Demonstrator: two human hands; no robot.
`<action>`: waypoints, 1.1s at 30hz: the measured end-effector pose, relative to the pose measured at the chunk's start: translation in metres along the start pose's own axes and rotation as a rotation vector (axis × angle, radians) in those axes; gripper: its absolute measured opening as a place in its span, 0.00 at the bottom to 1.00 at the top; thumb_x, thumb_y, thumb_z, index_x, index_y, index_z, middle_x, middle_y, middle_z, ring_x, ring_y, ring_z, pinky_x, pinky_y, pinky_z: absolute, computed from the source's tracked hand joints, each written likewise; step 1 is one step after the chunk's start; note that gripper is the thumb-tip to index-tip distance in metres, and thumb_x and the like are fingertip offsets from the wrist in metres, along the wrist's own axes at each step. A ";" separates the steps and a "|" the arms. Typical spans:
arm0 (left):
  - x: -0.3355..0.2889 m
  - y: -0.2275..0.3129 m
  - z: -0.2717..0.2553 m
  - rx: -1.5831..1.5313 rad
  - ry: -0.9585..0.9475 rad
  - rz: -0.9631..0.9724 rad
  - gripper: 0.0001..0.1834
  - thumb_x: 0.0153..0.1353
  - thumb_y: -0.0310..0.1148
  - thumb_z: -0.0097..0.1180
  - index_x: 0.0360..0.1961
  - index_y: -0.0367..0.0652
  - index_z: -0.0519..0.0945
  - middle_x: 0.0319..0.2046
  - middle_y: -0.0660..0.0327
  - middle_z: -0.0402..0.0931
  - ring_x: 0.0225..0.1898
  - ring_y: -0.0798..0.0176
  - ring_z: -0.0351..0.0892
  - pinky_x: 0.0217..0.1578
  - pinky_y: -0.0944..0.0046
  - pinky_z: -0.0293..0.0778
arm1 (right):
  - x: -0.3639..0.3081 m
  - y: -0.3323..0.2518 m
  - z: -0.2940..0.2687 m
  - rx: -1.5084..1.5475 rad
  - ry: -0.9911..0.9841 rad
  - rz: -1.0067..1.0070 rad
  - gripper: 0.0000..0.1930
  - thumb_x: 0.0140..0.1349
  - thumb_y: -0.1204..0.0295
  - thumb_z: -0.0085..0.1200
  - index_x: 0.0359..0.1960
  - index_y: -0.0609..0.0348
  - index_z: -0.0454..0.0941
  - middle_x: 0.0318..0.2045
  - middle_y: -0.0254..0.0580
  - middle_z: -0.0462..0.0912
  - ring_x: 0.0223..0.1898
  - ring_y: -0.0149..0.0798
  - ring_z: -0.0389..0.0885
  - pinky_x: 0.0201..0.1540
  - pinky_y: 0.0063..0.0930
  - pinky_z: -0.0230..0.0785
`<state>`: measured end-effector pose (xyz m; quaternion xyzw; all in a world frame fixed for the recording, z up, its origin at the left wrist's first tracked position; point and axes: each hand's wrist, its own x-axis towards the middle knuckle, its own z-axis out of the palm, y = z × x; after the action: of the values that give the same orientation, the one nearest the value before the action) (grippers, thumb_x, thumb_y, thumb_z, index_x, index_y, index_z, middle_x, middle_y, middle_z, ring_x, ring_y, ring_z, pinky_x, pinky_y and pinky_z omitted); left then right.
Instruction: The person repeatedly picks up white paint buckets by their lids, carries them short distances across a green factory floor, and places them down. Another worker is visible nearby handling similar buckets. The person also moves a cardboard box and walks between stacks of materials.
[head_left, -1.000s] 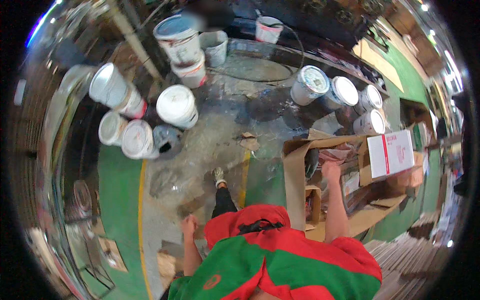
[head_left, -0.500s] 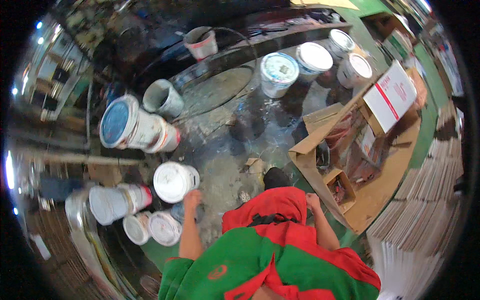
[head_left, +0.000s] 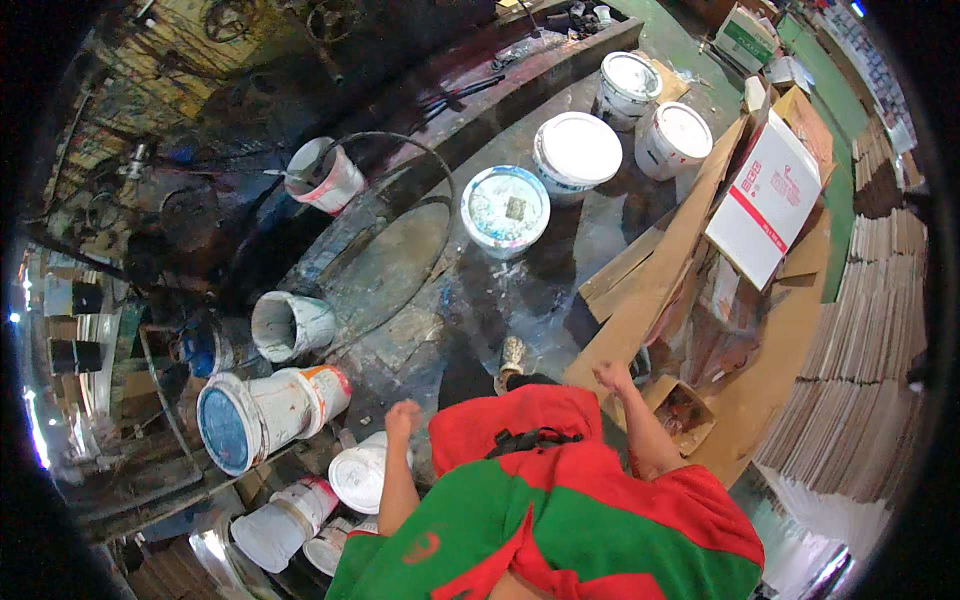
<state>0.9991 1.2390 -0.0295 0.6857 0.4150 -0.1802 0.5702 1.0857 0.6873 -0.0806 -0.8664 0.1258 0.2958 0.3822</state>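
A second ago the right hand (head_left: pixel 612 378) reached inside the open carton (head_left: pixel 645 315); now it is at the carton's near left corner. The left hand (head_left: pixel 402 415) hangs well left of the carton, near a lidded white bucket (head_left: pixel 356 478). Each grip looks narrow; whether anything is held I cannot tell. Atop the carton, a red-striped white box (head_left: pixel 765 195) carries red print.

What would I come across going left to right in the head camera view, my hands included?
Blue-topped bucket, open pink-stained pail, left hand, blue-smeared lidded bucket, right hand, white box with a red stripe, stacked flat sheets.
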 end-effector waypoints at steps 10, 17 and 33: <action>0.125 0.078 0.047 1.077 -0.504 0.680 0.12 0.56 0.35 0.45 0.28 0.44 0.81 0.26 0.48 0.79 0.30 0.47 0.79 0.29 0.51 0.74 | 0.195 -0.196 -0.141 0.477 0.322 0.138 0.14 0.58 0.65 0.53 0.36 0.65 0.78 0.25 0.38 0.78 0.23 0.29 0.74 0.26 0.24 0.67; 0.234 0.440 0.104 0.173 -0.011 0.290 0.13 0.64 0.40 0.49 0.36 0.41 0.78 0.28 0.61 0.77 0.30 0.68 0.76 0.31 0.67 0.71 | 0.287 -0.198 -0.174 1.070 0.210 0.550 0.14 0.62 0.64 0.52 0.43 0.61 0.71 0.27 0.39 0.78 0.25 0.33 0.76 0.24 0.24 0.68; -0.024 0.184 0.207 -0.615 0.292 -0.722 0.16 0.55 0.39 0.55 0.35 0.35 0.78 0.21 0.51 0.78 0.20 0.59 0.77 0.19 0.57 0.73 | 0.640 -0.095 -0.193 1.281 0.335 0.724 0.23 0.64 0.56 0.49 0.54 0.58 0.65 0.51 0.47 0.72 0.47 0.46 0.72 0.44 0.42 0.70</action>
<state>1.1739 1.0366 0.0452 0.3162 0.7355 -0.1376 0.5832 1.7160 0.6143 -0.3120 -0.4127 0.6066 0.1365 0.6657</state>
